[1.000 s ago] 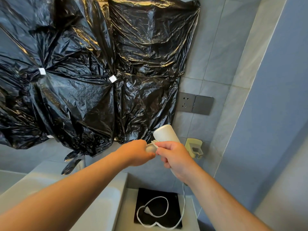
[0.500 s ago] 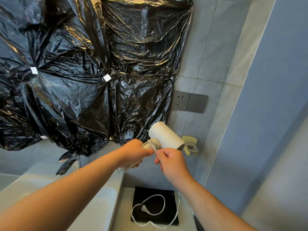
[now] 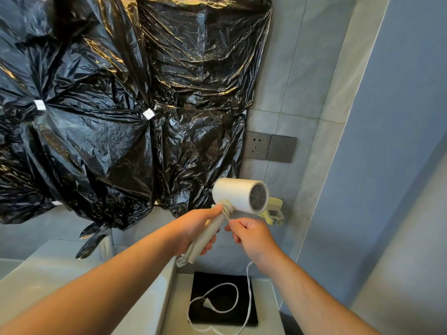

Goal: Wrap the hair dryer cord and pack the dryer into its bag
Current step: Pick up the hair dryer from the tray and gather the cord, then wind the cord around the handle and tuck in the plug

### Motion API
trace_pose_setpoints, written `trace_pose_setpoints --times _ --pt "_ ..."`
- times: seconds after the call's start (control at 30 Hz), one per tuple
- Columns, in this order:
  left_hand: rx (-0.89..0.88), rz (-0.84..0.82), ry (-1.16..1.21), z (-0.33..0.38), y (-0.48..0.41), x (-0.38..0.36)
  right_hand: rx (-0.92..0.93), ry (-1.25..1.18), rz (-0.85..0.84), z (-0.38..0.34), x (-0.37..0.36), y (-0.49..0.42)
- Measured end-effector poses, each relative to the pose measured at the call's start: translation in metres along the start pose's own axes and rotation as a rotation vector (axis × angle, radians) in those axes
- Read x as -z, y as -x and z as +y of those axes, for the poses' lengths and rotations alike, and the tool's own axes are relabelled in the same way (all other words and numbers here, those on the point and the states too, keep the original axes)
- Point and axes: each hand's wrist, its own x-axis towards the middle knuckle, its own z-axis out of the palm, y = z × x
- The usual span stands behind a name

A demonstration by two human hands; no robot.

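Grips the hair dryer (image 3: 239,198) by its handle with the left hand (image 3: 196,228), fingers curled round the shaft, and pinches the cord (image 3: 227,207) just below the barrel between thumb and forefinger of the right hand (image 3: 251,238). Has swung the dryer round within the last second: barrel tipped up and away before, now lying sideways with the mesh end turned to the right and the handle slanting down to the left. Shows a few turns of cord bunched at the top of the handle, hidden behind the hands a second ago. Leaves most of the length loose, though: trails down from the right hand to a loop on the black bag (image 3: 203,279), with the plug (image 3: 208,305) inside that loop, much as before. Puts the wrapping at an early stage, by the look of it, with many more turns needed before any packing. Keeps the bag flat on the counter (image 3: 176,310), untouched, below the hands.
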Motion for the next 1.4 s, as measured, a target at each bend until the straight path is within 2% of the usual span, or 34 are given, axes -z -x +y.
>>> trace_pose_setpoints --times 0.17,0.3,0.43,0.53,0.67,0.77,0.87,0.93,1.0,1.07,1.17,1.4 --pt "0.036 -0.051 0.061 -0.009 -0.004 -0.008 -0.089 -0.145 -0.042 0.012 0.003 -0.002" --pt "0.115 -0.131 0.13 -0.021 -0.007 -0.01 -0.217 -0.448 -0.128 0.024 0.007 -0.001" --pt "0.172 -0.229 0.266 -0.031 -0.009 -0.022 -0.311 -0.614 -0.226 0.036 0.018 0.002" --pt "0.207 -0.303 0.385 -0.042 -0.013 -0.039 -0.335 -0.805 -0.274 0.048 0.025 0.007" --pt "0.213 -0.33 0.438 -0.059 -0.021 -0.065 -0.343 -0.888 -0.265 0.072 0.036 0.012" --pt "0.194 -0.227 0.386 -0.068 -0.023 -0.086 -0.353 -0.884 -0.244 0.09 0.044 0.016" --pt "0.125 -0.01 0.286 -0.079 -0.026 -0.104 -0.356 -0.847 -0.238 0.106 0.052 0.018" --pt "-0.001 0.16 0.244 -0.086 -0.03 -0.103 -0.351 -0.794 -0.246 0.115 0.056 0.018" --pt "-0.16 0.298 0.314 -0.092 -0.031 -0.096 -0.363 -0.714 -0.254 0.121 0.058 0.021" --pt "-0.277 0.297 0.296 -0.096 -0.028 -0.094 -0.376 -0.638 -0.263 0.126 0.057 0.025" --pt "-0.344 0.249 0.194 -0.11 -0.025 -0.101 -0.365 -0.539 -0.278 0.133 0.05 0.034" --pt "-0.394 0.479 0.246 -0.167 -0.034 -0.112 -0.236 -0.343 -0.271 0.168 0.022 0.067"
